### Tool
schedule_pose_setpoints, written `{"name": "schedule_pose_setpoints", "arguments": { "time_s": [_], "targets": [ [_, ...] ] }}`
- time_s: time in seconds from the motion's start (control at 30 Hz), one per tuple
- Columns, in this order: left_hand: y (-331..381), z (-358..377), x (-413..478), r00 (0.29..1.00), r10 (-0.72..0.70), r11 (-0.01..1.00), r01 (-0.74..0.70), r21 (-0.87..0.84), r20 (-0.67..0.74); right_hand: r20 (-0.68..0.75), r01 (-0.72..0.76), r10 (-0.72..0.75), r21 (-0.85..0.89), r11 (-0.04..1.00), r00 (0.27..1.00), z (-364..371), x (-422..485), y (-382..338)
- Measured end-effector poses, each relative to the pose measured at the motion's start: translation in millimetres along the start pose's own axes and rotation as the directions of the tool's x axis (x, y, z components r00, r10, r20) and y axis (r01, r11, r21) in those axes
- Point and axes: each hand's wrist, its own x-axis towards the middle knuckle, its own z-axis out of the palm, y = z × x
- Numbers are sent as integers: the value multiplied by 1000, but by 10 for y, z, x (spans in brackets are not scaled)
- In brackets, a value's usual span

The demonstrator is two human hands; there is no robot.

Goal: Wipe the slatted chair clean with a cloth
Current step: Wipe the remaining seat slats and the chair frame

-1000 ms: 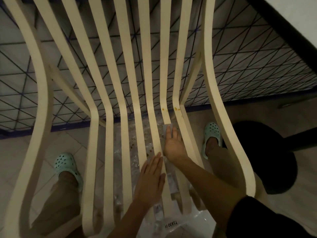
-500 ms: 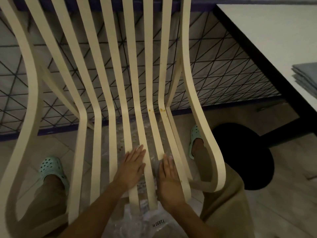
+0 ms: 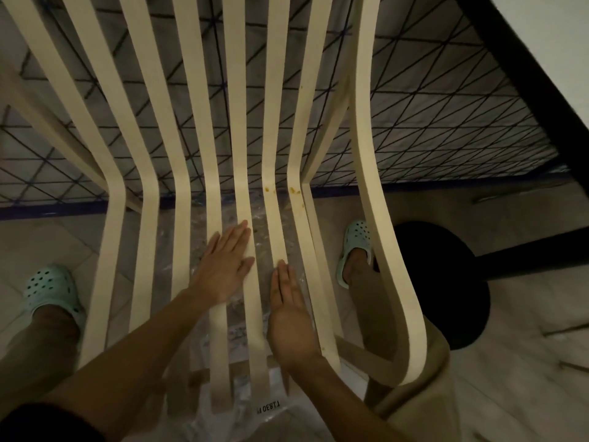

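— Where was the slatted chair (image 3: 242,129)?

— Directly below the person, its cream slats running away over clear plastic sheeting (image 3: 223,406) on the floor.

— And the hands?

— The left hand (image 3: 224,266) lay flat across two middle slats, fingers released. The right hand (image 3: 291,317) pressed flat on the neighbouring slat; whether a cloth lay beneath it, I couldn't tell. Orange stains (image 3: 294,190) dotted the bend.

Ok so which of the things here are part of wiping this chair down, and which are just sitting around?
Part of the job:
slatted chair
orange stains on the slats
left hand, flat on the seat
right hand, flat on a slat; no cloth clearly visible under it

Just lying about:
clear plastic sheet under the seat
black stool
white table
wire mesh panel
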Motion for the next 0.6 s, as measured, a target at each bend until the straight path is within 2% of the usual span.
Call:
{"name": "schedule_pose_setpoints", "arguments": {
  "time_s": [0.13,0.37,0.47,0.6],
  "targets": [
    [23,70,-15,994,-15,999,19,32,-104,-12,4,-4,35,999,1000,9,393,8],
    [19,95,-3,992,-29,999,23,-46,-120,-7,-17,18,79,997,1000,-99,1005,60],
    [9,93,-15,990,-30,998,22,-63,-135,-66,-44,53,137,990,996,-191,967,24],
    [13,94,-16,991,-27,996,16,-83,-131,2,-28,28,206,978,1000,-135,558,42]
  ]
}}
